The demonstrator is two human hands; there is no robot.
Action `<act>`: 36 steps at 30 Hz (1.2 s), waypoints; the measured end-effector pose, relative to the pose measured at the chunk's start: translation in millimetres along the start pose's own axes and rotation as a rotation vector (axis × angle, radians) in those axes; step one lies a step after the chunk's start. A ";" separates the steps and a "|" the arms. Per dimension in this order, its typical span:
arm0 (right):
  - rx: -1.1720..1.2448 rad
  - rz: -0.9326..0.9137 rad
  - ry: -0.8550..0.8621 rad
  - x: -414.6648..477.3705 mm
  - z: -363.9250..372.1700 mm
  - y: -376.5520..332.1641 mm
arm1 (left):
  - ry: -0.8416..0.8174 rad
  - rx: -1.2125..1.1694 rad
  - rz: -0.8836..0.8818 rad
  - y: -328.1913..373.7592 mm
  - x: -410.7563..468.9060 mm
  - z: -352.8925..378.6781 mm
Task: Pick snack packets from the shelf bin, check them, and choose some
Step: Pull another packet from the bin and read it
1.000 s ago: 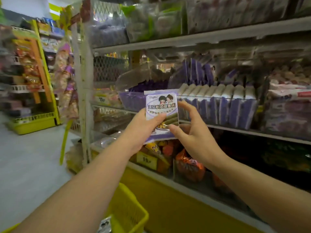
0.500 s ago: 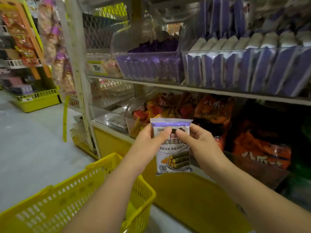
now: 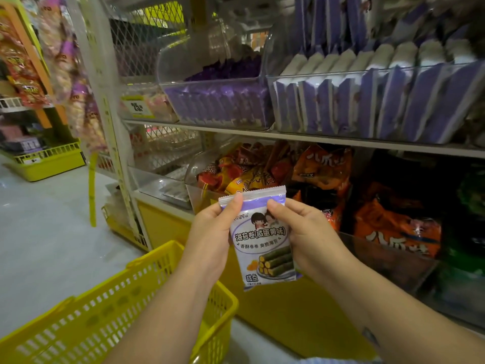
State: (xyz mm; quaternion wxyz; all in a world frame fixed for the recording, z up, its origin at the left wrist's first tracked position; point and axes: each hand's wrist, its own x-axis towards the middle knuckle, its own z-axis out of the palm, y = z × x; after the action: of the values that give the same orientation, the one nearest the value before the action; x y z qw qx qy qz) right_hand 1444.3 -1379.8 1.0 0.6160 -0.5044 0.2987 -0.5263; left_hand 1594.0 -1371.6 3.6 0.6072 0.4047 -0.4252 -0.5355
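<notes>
One snack packet (image 3: pixel 262 240) stands upright between two hands, above and right of the yellow basket (image 3: pixel 118 306). The left hand (image 3: pixel 210 232) pinches its upper left edge; the right hand (image 3: pixel 307 235) grips its right side, thumb on the front.

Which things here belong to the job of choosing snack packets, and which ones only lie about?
For the job: snack packet, pinched by the left hand and right hand; shelf bin of purple packets; yellow basket.
Only lying about: orange bags lower down; price tag; hanging snacks on the left.
</notes>
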 end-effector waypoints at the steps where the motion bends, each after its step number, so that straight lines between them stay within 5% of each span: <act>1: 0.020 -0.004 0.000 -0.2 0.9 -0.8 | -0.002 -0.014 -0.007 0.5 -0.9 0.3; 9: -0.013 -0.034 0.074 0.3 4.1 -4.5 | -0.049 -0.025 -0.006 5.4 -1.6 -1.4; 15: 0.185 0.020 0.212 2.7 3.7 -9.3 | -0.281 -0.039 -0.070 14.6 -8.2 -3.4; 19: 0.398 0.055 0.273 3.8 3.5 -14.0 | -0.482 0.187 -0.095 16.2 -14.0 -11.1; 22: 0.414 0.025 0.292 5.3 -0.1 -17.5 | -0.435 0.407 -0.017 10.2 -14.4 -13.9; 24: 0.293 -0.024 0.285 6.9 -3.4 -19.5 | -0.340 0.524 0.096 9.5 -12.3 -16.6; 29: -0.556 -0.291 0.207 2.1 -17.1 -28.3 | -0.231 0.745 0.304 13.9 -9.0 -27.1; 36: -0.586 -0.278 -0.081 -6.3 -18.6 -35.8 | -0.091 0.956 0.603 20.4 -13.7 -25.9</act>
State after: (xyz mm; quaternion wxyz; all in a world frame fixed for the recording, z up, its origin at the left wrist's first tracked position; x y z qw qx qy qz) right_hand 1413.5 -1377.3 27.7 0.3781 -0.7167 0.3410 -0.4766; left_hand 1624.0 -1355.0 13.7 0.4636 0.4720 -0.7427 -0.1031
